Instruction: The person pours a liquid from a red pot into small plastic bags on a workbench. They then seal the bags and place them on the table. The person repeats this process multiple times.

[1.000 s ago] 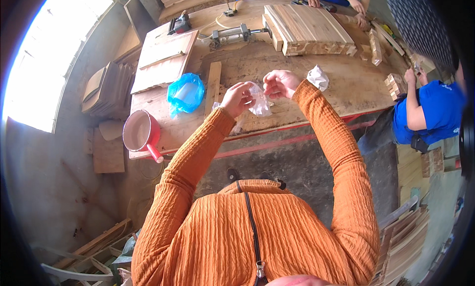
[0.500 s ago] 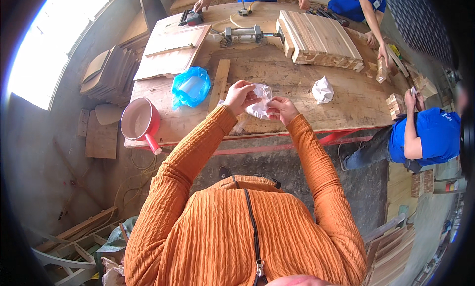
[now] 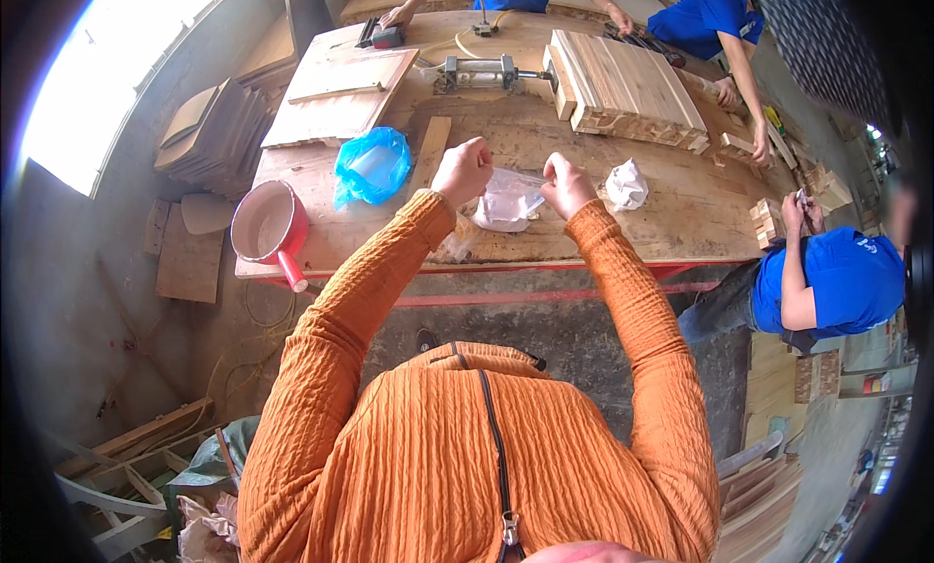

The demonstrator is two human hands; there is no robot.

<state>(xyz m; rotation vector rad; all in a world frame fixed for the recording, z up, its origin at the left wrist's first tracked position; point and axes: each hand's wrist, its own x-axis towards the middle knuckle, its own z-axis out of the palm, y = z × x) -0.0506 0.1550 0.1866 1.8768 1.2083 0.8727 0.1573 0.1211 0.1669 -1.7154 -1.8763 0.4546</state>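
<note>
Between my two raised hands hangs a clear plastic bag [image 3: 506, 205] with something pale pinkish in it. Its top edge is pulled taut. My left hand [image 3: 462, 173] is closed in a pinch on one corner of the bag, and my right hand [image 3: 567, 185] pinches the opposite corner. Just right of my right hand, a crumpled white bundle [image 3: 627, 185] sits on the wooden table [image 3: 681, 222]. To the left of my left hand lies a blue plastic bag [image 3: 373, 169] with a whitish thing inside. A red pot [image 3: 297, 234] with a pale inside stands at the table's left corner.
A wooden strip [image 3: 431, 149] lies beyond my left hand. Farther back are pale boards [image 3: 336, 115], a metal cylinder [image 3: 477, 73] and a thick wooden block panel [image 3: 637, 86]. Blue-shirted people work at the far side and at the right [image 3: 837, 276].
My hands have moved apart and upward, stretching the bag's top edge between them. The bag now hangs flatter. At the right, a co-worker's hand has shifted by the wood blocks.
</note>
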